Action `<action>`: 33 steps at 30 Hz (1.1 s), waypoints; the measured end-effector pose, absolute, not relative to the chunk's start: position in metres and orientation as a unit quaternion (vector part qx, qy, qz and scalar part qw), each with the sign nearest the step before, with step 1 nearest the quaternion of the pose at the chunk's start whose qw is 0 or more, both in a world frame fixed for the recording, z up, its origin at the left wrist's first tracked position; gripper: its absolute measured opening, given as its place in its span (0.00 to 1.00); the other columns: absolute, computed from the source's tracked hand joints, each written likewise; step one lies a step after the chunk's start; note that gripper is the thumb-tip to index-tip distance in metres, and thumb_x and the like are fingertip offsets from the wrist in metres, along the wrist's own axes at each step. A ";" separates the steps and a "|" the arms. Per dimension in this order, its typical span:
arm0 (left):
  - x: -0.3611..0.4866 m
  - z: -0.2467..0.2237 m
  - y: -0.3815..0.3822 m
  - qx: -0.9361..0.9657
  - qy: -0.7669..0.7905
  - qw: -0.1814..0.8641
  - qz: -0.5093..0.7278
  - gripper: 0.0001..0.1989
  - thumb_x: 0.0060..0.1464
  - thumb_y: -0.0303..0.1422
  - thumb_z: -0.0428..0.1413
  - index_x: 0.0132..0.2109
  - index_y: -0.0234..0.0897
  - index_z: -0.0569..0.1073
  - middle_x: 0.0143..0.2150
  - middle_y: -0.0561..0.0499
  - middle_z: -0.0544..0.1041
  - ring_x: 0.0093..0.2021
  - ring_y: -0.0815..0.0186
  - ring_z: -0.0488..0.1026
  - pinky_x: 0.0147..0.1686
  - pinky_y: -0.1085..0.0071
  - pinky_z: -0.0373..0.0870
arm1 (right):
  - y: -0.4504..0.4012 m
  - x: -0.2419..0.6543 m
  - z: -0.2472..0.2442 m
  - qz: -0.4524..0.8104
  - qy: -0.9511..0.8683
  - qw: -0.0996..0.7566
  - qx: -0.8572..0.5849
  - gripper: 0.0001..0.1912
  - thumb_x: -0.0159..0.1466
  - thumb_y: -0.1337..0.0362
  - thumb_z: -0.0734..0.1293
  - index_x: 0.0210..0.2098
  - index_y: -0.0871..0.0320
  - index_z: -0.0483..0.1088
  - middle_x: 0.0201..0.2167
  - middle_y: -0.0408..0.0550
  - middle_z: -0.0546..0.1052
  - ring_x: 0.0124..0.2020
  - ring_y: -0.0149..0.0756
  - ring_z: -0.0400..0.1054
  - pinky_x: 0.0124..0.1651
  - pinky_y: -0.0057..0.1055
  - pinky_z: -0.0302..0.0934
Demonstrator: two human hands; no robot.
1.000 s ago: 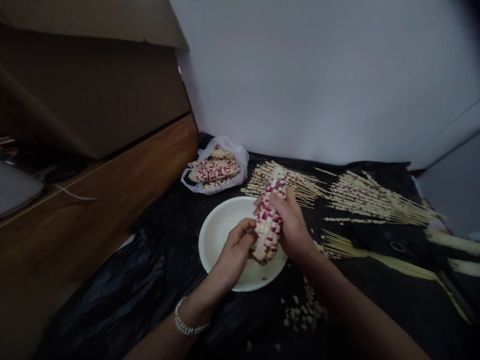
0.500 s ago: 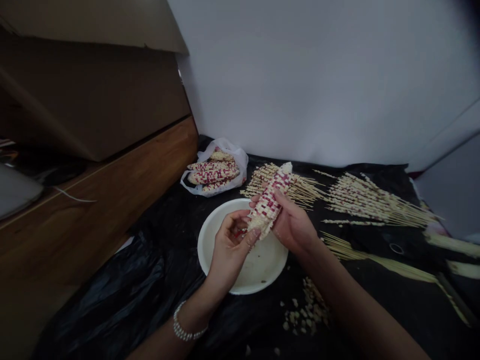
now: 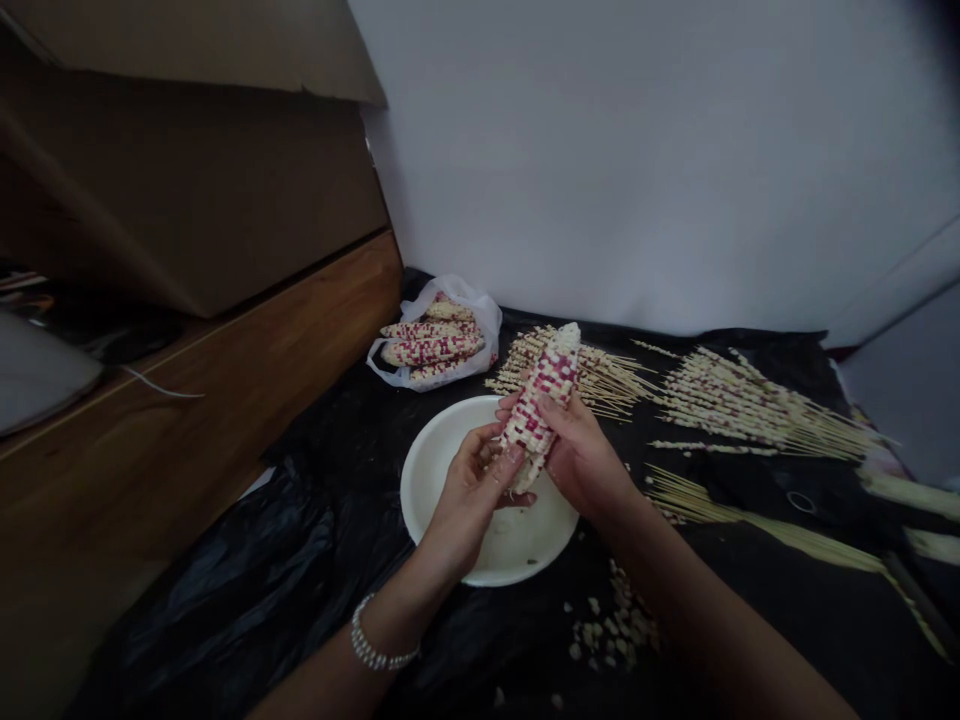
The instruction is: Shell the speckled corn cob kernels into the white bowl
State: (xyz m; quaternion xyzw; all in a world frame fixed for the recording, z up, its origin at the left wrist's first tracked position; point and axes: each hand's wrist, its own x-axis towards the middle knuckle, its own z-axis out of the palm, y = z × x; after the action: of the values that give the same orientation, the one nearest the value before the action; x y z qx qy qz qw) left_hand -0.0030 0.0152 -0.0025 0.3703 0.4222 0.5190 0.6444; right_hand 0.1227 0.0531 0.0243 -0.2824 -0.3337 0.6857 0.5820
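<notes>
An ear of corn (image 3: 550, 388) with cream and dark-red kernels is held tilted above a white bowl (image 3: 420, 480). My left hand (image 3: 474, 485) grips its lower end, thumb pressed on the kernels. Around its middle, my right hand (image 3: 581, 445) is closed, the thumb lying along the side facing me. A small dark bit and little else show on the part of the bowl's bottom that I can see. The fingers behind the cob are partly hidden.
Several corn ears lie in a white plastic bag (image 3: 480, 300) at the back. Kernel-threaded skewers (image 3: 720, 405) and bare sticks (image 3: 750, 517) spread to the right. Loose kernels (image 3: 611, 635) lie on the black plastic sheet (image 3: 300, 540). A cardboard box (image 3: 225, 190) stands left.
My left thumb has moved up the cob from its bottom end, and its fingers have shifted underneath. My right thumb sits slightly lower. The view has shifted a little.
</notes>
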 end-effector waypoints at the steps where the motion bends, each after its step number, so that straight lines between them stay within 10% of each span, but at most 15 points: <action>1: -0.003 -0.003 0.015 0.372 0.423 0.642 0.520 0.27 0.51 0.46 0.66 0.54 0.39 0.70 0.48 0.44 0.74 0.40 0.62 0.73 0.30 0.70 0.77 | 0.053 0.122 0.024 0.683 -0.337 0.582 -0.284 0.20 0.54 0.53 0.77 0.40 0.52 0.68 0.34 0.42 0.81 0.38 0.39 0.77 0.39 0.35 0.72; 33: -0.008 -0.008 0.015 0.384 0.425 0.639 0.514 0.25 0.51 0.31 0.55 0.57 0.40 0.69 0.51 0.43 0.75 0.45 0.56 0.74 0.31 0.67 0.77 | 0.041 0.117 0.017 0.608 -0.474 0.548 -0.324 0.17 0.59 0.57 0.75 0.45 0.50 0.69 0.39 0.41 0.78 0.40 0.35 0.73 0.46 0.32 0.68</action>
State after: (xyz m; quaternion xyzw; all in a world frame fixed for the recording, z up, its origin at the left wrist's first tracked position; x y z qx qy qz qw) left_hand -0.0077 0.0152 -0.0084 0.3836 0.4251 0.5138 0.6388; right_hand 0.1173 0.0406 0.0167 -0.3240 -0.4744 0.6080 0.5480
